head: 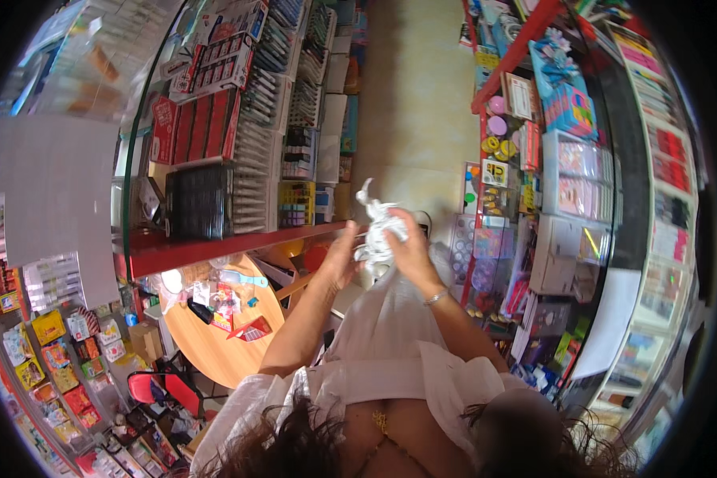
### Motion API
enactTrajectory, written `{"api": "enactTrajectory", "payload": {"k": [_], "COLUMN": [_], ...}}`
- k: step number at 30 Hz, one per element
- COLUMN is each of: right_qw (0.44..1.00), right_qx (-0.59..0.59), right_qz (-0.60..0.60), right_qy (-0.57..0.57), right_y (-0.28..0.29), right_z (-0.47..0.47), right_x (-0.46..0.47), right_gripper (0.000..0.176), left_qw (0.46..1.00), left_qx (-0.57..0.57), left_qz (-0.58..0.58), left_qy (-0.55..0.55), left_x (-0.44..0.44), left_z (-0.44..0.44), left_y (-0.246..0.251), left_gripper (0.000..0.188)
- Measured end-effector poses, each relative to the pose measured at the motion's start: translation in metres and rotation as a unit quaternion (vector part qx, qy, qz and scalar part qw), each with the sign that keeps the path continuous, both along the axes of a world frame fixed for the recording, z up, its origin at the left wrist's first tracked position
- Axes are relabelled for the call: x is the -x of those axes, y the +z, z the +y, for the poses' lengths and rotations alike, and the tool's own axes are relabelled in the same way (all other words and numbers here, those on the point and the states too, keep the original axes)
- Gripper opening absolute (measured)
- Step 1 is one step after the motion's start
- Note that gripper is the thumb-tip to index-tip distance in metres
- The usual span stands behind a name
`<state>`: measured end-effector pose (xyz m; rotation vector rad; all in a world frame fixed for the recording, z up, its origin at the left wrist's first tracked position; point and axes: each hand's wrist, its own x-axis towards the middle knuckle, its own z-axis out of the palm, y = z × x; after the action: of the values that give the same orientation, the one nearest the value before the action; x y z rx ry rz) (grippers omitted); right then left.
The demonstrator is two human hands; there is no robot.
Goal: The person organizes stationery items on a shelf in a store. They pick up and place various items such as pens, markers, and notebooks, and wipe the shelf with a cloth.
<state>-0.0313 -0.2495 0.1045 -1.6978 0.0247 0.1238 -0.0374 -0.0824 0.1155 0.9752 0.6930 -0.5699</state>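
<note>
A bunched white bundle of cord or thin strips is in front of me, above my pale skirt. My right hand grips it from the right, thumb across its side. On the left, my left hand is beside the bundle with the fingers spread; its fingertips are partly behind the white strands, and whether they touch them I cannot tell. A loose end of the bundle sticks up over the floor. A bracelet circles my right wrist.
Glass shelves with pens and red boxes stand at left, edged by a red rail. Below is a round wooden table bearing small items. Shelves of stationery line the right. A tiled floor aisle runs between.
</note>
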Motion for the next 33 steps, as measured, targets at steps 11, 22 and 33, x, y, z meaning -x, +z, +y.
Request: {"api": "enactTrajectory", "payload": {"k": [11,22,33], "right_qw": [0.839,0.931,0.848], "right_qx": [-0.294,-0.207,0.091], "right_qz": [0.4,0.3,-0.395], "right_qy": [0.221,-0.028,0.342], "right_y": [-0.09,-0.19,-0.363], "right_z": [-0.01,-0.009,0.16], "right_x": [-0.114,-0.209,-0.254], "right_gripper": [0.039,0.031,0.029], "left_qw": [0.969,0.939,0.645], "left_qx": [-0.016,-0.33,-0.722], "left_qz": [-0.008,-0.085,-0.213], "left_qy": [0.248,0.056,-0.133], "left_x": [-0.066,-0.085,-0.099], "left_z": [-0.025,0.032,0.066], "left_y": [-0.078,-0.248,-0.39], "left_gripper": [0.022,0.013,0.039]}}
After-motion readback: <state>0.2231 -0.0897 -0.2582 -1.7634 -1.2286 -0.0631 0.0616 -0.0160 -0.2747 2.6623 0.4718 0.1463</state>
